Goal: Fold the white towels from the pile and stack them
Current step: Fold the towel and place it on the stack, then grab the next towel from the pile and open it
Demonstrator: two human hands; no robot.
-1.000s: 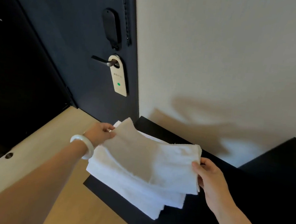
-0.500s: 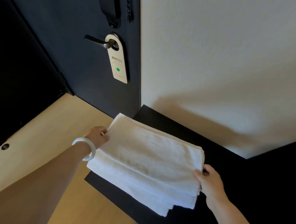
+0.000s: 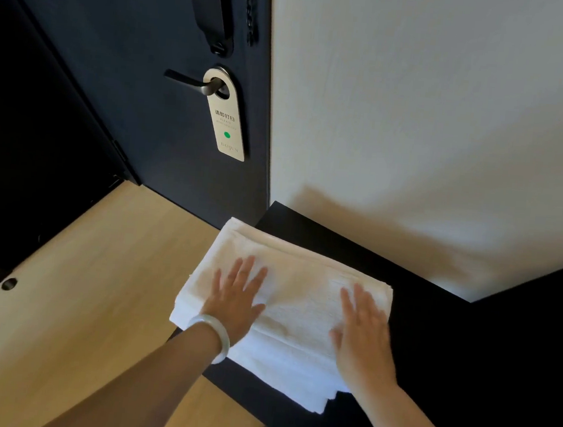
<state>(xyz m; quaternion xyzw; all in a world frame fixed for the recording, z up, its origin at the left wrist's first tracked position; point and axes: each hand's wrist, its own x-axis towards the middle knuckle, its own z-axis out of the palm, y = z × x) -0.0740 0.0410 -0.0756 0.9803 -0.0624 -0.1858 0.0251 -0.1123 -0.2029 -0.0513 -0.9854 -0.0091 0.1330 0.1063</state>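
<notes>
Off the edges now, left hand (image 3: 234, 300) and right hand (image 3: 363, 334) press flat, open-fingered, on towel stack (image 3: 300, 294)

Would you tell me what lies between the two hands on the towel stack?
Only bare white towel, seen in the head view, between left hand and right hand.

White towels (image 3: 299, 304) on a black table (image 3: 464, 368). Dark navy door (image 3: 131, 78), upper left; cream tag (image 3: 225, 122) with green dot. Pale wood floor (image 3: 94, 281), off-white wall (image 3: 421, 106), white bangle (image 3: 218, 333).
</notes>
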